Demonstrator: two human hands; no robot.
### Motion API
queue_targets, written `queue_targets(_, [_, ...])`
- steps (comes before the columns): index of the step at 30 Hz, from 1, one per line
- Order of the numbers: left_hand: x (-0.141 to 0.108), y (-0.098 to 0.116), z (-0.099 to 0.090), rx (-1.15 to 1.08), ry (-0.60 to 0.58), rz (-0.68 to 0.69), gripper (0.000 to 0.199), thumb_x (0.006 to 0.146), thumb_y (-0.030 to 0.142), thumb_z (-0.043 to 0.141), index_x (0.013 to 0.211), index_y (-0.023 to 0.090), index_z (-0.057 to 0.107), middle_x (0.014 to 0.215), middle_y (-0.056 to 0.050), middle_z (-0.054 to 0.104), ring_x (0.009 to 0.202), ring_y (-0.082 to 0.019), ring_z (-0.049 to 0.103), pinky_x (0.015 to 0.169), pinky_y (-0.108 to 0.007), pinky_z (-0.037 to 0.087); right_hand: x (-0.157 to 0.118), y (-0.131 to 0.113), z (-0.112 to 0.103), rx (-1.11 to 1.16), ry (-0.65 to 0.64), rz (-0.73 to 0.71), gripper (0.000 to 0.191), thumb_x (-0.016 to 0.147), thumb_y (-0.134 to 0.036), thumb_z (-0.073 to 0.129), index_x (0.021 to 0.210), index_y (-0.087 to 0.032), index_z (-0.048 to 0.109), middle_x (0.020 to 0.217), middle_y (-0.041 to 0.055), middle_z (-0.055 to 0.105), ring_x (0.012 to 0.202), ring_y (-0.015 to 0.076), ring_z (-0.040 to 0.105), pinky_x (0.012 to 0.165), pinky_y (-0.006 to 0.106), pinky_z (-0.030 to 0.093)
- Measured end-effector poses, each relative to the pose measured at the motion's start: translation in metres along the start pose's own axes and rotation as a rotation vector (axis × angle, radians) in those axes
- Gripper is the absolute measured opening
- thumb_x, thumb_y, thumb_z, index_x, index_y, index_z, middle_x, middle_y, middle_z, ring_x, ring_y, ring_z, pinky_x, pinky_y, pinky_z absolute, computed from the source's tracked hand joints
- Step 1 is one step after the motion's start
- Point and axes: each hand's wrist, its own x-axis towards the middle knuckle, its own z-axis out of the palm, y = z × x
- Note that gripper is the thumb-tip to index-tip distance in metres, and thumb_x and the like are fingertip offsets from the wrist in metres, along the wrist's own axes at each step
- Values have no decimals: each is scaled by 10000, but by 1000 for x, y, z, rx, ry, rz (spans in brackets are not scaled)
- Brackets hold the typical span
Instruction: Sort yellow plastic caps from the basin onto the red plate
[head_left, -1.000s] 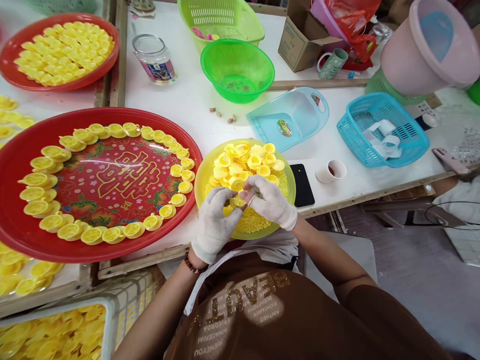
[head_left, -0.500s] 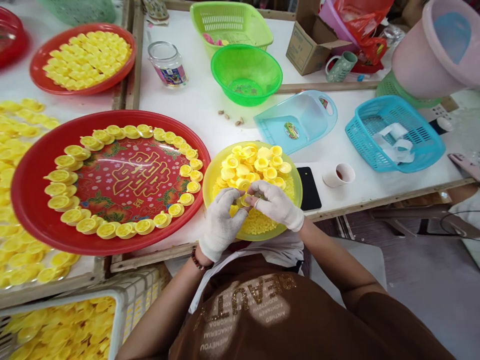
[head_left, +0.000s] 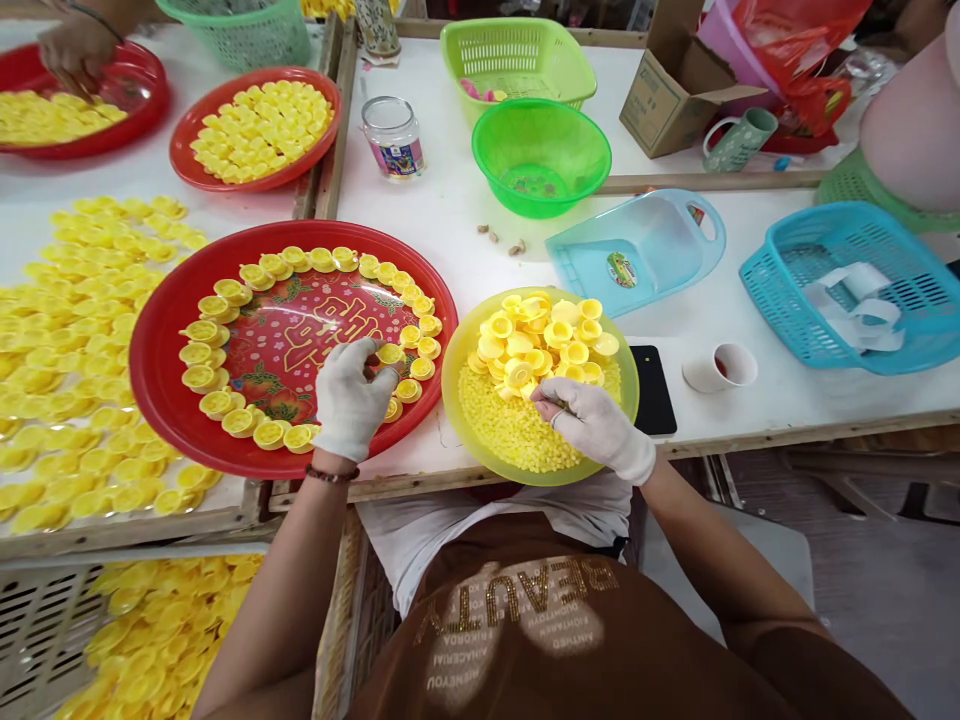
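Note:
My left hand [head_left: 351,395], in a white glove, is over the right part of a large red tray [head_left: 169,400]. Its thumb and finger pinch a small yellow cup-shaped piece [head_left: 390,354]. Similar yellow pieces form a ring along the tray's inside around a printed pattern. My right hand [head_left: 592,418], also gloved, is closed above a yellow bowl [head_left: 628,400]; whatever lies between its fingertips is too small to make out. In the bowl, a heap of yellow cups [head_left: 532,340] rests on small yellow beads [head_left: 517,430].
A black phone [head_left: 654,390], a paper cup [head_left: 720,368], a blue scoop [head_left: 652,255] and a blue basket [head_left: 780,300] stand to the right. A green bowl [head_left: 540,160] and a jar [head_left: 393,140] are behind. Another person's hand [head_left: 79,50] works at the far left.
My left hand has left my right hand and moved left over the red tray with a yellow piece. My right hand remains over the bowl. The view has shifted left.

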Motion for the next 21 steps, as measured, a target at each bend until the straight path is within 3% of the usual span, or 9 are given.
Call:
queue_targets(5, [21, -28, 16, 58, -167, -170, 108, 814, 284, 616, 797, 197, 553, 712, -15, 593, 656, -162, 513, 621, -302, 395, -4, -1, 2, -404, -120, -153, 183, 1008, -212, 490, 977, -185, 668, 948, 80, 714, 877, 218, 624, 816, 364, 470])
queue_targets(8, [23, -29, 19, 40, -240, -148, 84, 791, 282, 607, 787, 209, 566, 731, -32, 624, 657, -181, 543, 621, -311, 392, -7, -6, 5, -609, -180, -223, 198, 1019, -286, 524, 1033, -169, 683, 1034, 108, 698, 934, 246, 598, 857, 394, 451])
queue_targets(10, [21, -22, 15, 102, -202, -99, 66, 794, 270, 602, 791, 206, 583, 736, -41, 625, 677, -198, 554, 652, -326, 413, -8, -9, 10, -719, -235, -248, 281, 1014, -412, 556, 1063, -164, 679, 1083, 120, 677, 949, 260, 583, 847, 405, 438])
queue_targets(13, [12, 5, 10, 126, -13, 25, 141, 855, 282, 581, 933, 192, 656, 848, -72, 669, 816, -241, 610, 772, -365, 475, -7, -8, 20, -843, -287, -263, 406, 1012, -536, 520, 1047, -160, 669, 1066, 125, 664, 919, 268, 572, 780, 400, 418])
queue_targets(15, [6, 31, 13, 43, 42, 133, 199, 901, 289, 558, 1028, 195, 680, 961, -86, 699, 920, -250, 637, 851, -374, 500, -5, -2, 25, -868, -309, -270, 426, 1029, -535, 483, 1004, -152, 668, 1011, 124, 671, 869, 257, 573, 738, 388, 407])
queue_targets(18, [9, 71, 30, -53, -27, 269, 190, 924, 251, 527, 1010, 204, 691, 1025, -88, 700, 944, -239, 645, 858, -362, 516, 1, 7, 29, -794, -318, -258, 406, 1045, -490, 480, 919, -154, 669, 907, 107, 681, 778, 219, 564, 693, 359, 392])
queue_targets(21, [29, 95, 55, -30, -108, 288, 168, 886, 230, 564, 1005, 196, 677, 1012, -107, 656, 899, -248, 618, 791, -370, 511, 6, 12, 27, -528, -244, -203, 393, 1051, -450, 485, 805, -180, 631, 790, 60, 644, 711, 175, 531, 656, 320, 372])
